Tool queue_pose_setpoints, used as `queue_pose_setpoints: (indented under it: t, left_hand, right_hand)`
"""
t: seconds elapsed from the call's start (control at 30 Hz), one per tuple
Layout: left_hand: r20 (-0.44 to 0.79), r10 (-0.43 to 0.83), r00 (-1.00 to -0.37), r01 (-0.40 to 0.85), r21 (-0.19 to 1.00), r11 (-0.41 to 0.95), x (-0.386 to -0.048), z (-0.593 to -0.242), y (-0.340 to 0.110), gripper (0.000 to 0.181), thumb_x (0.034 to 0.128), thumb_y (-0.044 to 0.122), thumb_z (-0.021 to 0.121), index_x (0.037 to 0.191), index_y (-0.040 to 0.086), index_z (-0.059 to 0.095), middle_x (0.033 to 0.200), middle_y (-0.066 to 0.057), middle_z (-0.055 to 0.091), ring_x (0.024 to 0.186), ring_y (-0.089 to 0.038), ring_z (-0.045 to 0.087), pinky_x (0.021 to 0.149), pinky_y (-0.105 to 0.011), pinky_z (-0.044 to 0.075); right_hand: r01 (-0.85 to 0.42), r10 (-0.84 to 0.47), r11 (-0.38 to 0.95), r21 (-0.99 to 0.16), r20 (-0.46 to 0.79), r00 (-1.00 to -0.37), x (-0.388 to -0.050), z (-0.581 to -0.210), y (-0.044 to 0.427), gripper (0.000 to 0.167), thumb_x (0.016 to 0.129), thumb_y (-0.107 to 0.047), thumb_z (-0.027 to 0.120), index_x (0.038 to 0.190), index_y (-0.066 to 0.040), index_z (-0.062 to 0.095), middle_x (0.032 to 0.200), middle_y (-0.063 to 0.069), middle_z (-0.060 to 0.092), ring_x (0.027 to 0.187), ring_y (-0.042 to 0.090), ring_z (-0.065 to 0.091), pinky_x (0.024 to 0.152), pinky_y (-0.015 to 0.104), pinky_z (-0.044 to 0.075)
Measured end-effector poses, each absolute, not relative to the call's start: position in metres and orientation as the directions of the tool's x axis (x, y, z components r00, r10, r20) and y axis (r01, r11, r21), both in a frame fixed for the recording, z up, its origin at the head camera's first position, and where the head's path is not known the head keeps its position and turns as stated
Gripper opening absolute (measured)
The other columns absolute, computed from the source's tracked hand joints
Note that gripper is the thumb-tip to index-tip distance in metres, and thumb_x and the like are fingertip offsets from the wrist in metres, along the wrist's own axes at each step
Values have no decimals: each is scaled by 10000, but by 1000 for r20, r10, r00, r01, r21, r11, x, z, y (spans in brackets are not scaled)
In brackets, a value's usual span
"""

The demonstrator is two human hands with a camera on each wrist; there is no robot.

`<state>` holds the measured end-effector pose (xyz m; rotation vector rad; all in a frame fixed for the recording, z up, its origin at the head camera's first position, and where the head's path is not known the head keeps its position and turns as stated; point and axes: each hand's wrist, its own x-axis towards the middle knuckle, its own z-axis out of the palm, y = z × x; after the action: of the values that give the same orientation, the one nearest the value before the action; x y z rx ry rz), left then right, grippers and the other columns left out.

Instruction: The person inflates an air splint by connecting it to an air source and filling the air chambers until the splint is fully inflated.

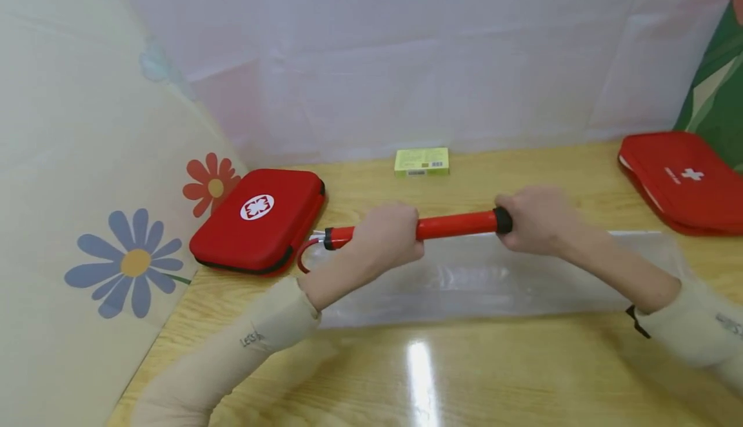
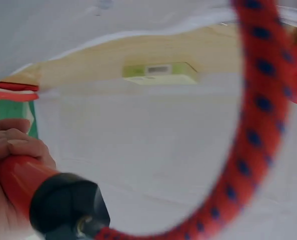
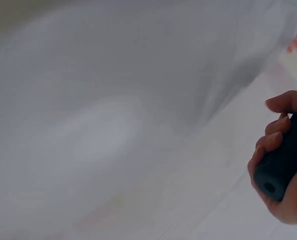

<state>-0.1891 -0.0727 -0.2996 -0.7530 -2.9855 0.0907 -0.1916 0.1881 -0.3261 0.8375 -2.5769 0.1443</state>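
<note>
A red hand pump [image 1: 458,224] with black ends is held nearly level above the table. My left hand [image 1: 389,237] grips its red barrel near the left end. With curled fingers my right hand [image 1: 531,220] holds the black handle [image 3: 281,160] at the other end. From the pump's left end curves a red braided hose [image 2: 258,115] with blue dots, large in the left wrist view. Whether its far end joins anything cannot be seen. Beneath the pump and both forearms stretches a long clear plastic sheet or bag [image 1: 464,278].
A red hard first-aid case [image 1: 255,211] stands on the wooden table [image 1: 360,375] at the left, close to the hose. A small yellow-green box [image 1: 422,162] sits at the back. At the right lies a red first-aid pouch [image 1: 691,188]. Pale cloth [image 1: 441,59] hangs behind.
</note>
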Motion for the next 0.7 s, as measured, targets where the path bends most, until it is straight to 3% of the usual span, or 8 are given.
queue_pose_setpoints:
  t: [0.13,0.27,0.5,0.7]
  left_hand:
    - [72,433,-898,425,-103,899,-197,-297,-88,147,750,227,666,703,114,586,573,-3,543,485,-177,514,410,-282,418]
    - [98,438,-894,423,-143,895,-200,-299,-93,177,746,256,657,667,121,572,547,4,530,477,-172,505,405,-282,410]
    - [147,446,-883,424,-157,892,-189,-299,-79,182,731,276,672,680,125,584,544,2,520,457,-175,492,394,-285,397]
    - [137,454,-881,434,-150,888,-182,-302,-69,182,736,285,682,692,129,597,554,9,519,468,-169,488,399,-287,389]
  right_hand:
    - [-563,-510,824,66,519,-686,-200,-326,233,271,639,-190,702,628,-178,432,488,-69,334,413,162,346,389,345,265]
    - [-533,-506,839,110,515,-692,-203,-330,254,255,624,-197,678,614,-183,423,485,-76,300,415,135,304,402,322,246]
    - [-492,-477,867,75,408,-778,-190,-321,211,198,626,-229,673,627,-179,481,479,-61,358,436,152,345,412,310,265]
    - [-510,-501,857,75,354,-790,-184,-318,178,199,616,-227,679,642,-178,488,497,-58,386,450,141,354,427,292,262]
